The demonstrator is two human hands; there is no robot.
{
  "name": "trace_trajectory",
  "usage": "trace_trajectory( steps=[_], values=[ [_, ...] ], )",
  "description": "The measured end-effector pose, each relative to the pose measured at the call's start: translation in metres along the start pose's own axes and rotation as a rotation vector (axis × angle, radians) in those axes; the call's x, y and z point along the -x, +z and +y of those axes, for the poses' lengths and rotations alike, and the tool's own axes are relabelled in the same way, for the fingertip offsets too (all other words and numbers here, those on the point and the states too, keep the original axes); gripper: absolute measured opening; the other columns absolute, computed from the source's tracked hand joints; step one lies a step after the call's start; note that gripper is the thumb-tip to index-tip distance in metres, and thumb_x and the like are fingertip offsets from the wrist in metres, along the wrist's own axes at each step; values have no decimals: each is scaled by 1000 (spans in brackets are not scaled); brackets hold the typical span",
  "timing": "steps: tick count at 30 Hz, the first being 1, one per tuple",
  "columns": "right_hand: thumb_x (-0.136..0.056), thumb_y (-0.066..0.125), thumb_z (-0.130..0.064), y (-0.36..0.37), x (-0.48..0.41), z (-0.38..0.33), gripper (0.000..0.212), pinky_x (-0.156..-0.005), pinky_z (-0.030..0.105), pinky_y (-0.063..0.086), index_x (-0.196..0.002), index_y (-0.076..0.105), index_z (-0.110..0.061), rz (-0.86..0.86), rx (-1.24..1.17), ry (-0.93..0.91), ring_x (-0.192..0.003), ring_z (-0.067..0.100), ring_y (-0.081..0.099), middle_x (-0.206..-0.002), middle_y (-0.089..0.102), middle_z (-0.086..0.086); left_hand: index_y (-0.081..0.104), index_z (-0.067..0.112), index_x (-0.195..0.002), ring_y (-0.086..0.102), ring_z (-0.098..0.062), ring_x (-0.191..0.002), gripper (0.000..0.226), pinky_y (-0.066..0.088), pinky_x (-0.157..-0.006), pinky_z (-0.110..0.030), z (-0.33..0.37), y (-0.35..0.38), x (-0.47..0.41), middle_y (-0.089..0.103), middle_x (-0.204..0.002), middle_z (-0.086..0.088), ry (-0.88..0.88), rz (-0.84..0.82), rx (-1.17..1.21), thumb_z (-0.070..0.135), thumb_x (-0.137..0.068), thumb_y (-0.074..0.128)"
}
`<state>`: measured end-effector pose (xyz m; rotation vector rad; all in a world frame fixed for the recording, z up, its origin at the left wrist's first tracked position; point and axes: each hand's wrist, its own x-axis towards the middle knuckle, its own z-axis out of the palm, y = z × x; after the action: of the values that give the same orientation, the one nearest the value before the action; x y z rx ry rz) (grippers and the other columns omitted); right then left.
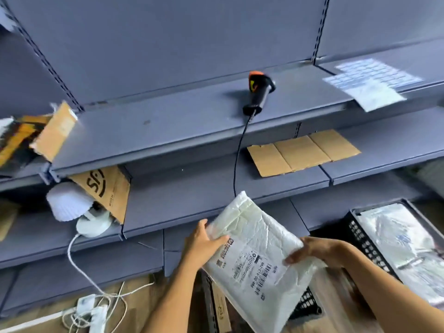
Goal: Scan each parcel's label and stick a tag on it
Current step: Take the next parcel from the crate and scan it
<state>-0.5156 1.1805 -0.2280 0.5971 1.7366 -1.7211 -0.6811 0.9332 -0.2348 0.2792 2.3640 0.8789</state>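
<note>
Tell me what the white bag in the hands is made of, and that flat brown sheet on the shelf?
The white parcel looks like thin plastic film: it is glossy and crinkled. The flat brown sheet looks like cardboard: matte tan, with straight fold creases.

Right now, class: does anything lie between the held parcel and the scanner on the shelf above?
Nothing visible does. Both hands hold the white parcel below the scanner; only the scanner's cable hangs in the open space between.
</note>
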Motion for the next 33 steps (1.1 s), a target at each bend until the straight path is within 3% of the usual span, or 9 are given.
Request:
trace_trajectory(
  steps=[4, 6, 9, 13, 15, 21, 25, 28, 33],
  values=[
    [-64, 83, -37, -16, 61, -70, 57, -80, 33, 55, -107, 65, -4, 172, 125, -138, -93, 30, 68, -106, 71, 12, 59, 9, -110, 68, -20, -88, 48, 55, -82, -35, 43, -58, 32, 70, -103, -5, -1, -214, 262, 31, -73, 79],
    [-67, 77, -49, -24, 81, -93, 64, -66, 29, 52, -108, 62, -3, 302, -113, -286, -79, 23, 66, -97, 69, 11, 60, 5, -99, 69, -18, -72, 28, 58, -70, -33, 58, -73, 49, 73, -83, -6, 44, -227, 496, 17, -79, 75],
    [-80, 60, -49, -33, 96, -111, 48, -56, 26, 51, -113, 56, -14, 458, -458, -523, -68, 14, 68, -87, 71, -1, 55, 2, -109, 69, -24, -78, 40, 58, -66, -35, 71, -84, 55, 71, -91, -13, 60, -129, 878, 14, -76, 74],
    [-59, 82, -53, -23, 99, -106, 87, -81, 38, 53, -131, 47, -20, 339, -452, -556, -109, 23, 64, -126, 63, 5, 58, 7, -121, 70, -26, -89, 47, 58, -73, -40, 97, -87, 56, 72, -102, -13, 269, -156, 1254, 17, -75, 64],
    [-70, 76, -41, -10, 94, -105, 81, -91, 43, 49, -138, 39, -18, 270, -458, -553, -116, 24, 60, -129, 61, 2, 57, 9, -124, 67, -27, -98, 47, 58, -79, -42, 116, -77, 57, 68, -111, -14, 350, -199, 1348, 16, -78, 64],
    [-66, 81, -22, 18, 74, -133, 49, -63, 30, 56, -107, 59, -8, 285, -597, -838, -79, 18, 70, -96, 71, 8, 57, 10, -122, 69, -23, -97, 43, 58, -75, -36, 156, -17, 67, 70, -109, -11, 385, -325, 1300, 8, -80, 64],
    [-70, 72, -19, -15, 80, -130, 54, -80, 44, 57, -120, 57, -7, 354, -589, -846, -97, 31, 67, -114, 68, 14, 56, 8, -124, 66, -27, -101, 63, 58, -79, -39, 165, -12, 60, 66, -117, -15, 379, -341, 1304, 17, -67, 81],
    [-70, 71, -19, -49, 90, -125, 51, -93, 53, 49, -119, 60, -10, 365, -498, -799, -107, 37, 62, -118, 66, 16, 55, 8, -119, 66, -23, -94, 58, 55, -75, -36, 166, -34, 39, 67, -112, -12, 346, -112, 1289, 25, -69, 80],
    [-69, 77, -19, -110, 102, -122, 53, -93, 50, 51, -117, 62, -1, 226, -378, -697, -108, 39, 62, -118, 64, 22, 59, 15, -119, 67, -22, -100, 91, 53, -88, -38, 200, -32, 24, 70, -111, -5, 383, -117, 673, 52, -41, 86]
  ],
)
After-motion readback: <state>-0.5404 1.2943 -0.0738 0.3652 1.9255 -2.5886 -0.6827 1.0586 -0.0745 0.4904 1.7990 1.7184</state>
